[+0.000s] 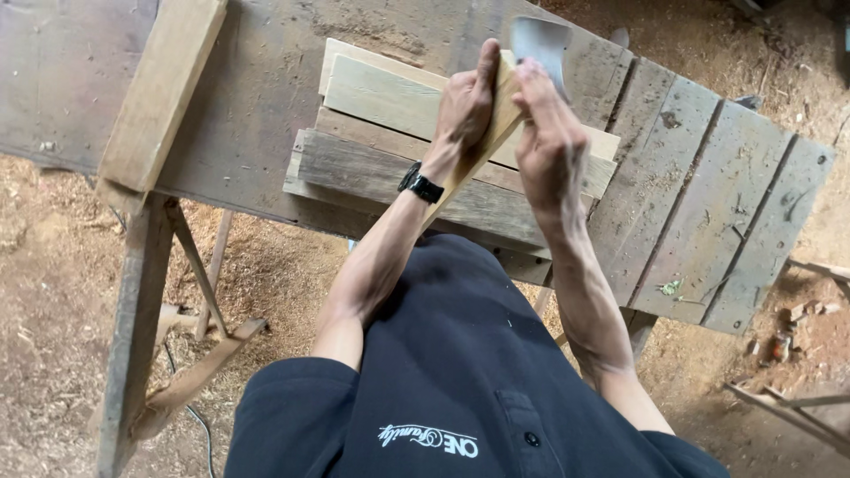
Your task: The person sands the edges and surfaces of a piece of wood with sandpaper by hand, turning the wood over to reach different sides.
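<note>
We hold a pale wood strip [496, 119] in both hands, left hand [465, 106] and right hand [547, 133], each grip closed on it, above stacked planks [372, 159] on the bench [691, 195].

obstacle: stacked planks [390, 150] under hands | free: bare bench slats [708, 195] to the right

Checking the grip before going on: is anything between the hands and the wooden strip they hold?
Nothing visible. The left hand and right hand both clasp the strip directly, above the stacked planks. A grey metal piece shows behind the right hand's fingers; its contact is unclear.
</note>
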